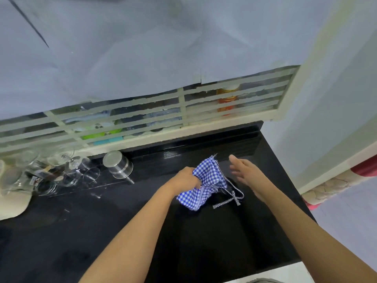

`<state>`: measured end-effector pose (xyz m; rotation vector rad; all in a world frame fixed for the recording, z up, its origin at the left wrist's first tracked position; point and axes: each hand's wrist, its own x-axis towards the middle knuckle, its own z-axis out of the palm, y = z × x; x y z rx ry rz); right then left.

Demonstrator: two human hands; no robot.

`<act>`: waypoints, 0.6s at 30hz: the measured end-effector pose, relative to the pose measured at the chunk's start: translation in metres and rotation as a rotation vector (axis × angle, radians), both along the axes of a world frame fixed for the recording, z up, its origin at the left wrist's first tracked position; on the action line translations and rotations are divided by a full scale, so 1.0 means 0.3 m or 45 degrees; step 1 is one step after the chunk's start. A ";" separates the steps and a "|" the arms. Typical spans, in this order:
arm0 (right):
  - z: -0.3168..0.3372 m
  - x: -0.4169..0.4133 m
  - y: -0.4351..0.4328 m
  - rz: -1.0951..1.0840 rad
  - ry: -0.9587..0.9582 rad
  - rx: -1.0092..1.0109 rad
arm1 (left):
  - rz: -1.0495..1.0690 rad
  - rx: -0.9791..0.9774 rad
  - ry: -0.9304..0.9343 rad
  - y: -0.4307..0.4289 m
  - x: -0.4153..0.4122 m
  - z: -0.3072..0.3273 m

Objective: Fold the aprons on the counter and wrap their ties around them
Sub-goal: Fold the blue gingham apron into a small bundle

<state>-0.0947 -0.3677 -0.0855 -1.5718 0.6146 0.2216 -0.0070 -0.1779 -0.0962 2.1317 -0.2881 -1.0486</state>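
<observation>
Checked apron [206, 181] gripped by left hand [186, 179], right hand [245, 172] open beside

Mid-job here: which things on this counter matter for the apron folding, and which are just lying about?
In the job: blue-and-white checked apron, gripped by the left hand; its striped tie, hanging loose; open right hand beside it; black counter.
Lying about: lidded steel canister; clear glass jars and glasses.
</observation>
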 end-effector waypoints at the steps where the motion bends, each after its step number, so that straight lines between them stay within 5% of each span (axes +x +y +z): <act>1: 0.016 -0.001 0.007 0.129 0.029 -0.049 | 0.079 -0.042 0.097 0.018 -0.011 0.011; 5: 0.072 0.013 0.093 0.499 0.122 -0.107 | 0.391 -0.306 0.432 0.090 -0.036 0.071; 9: 0.117 0.031 0.177 0.650 -0.037 0.059 | 0.482 -0.556 0.678 0.195 -0.047 0.131; 18: 0.178 0.052 0.306 0.880 -0.112 -0.098 | 0.470 -0.771 0.774 0.375 -0.121 0.152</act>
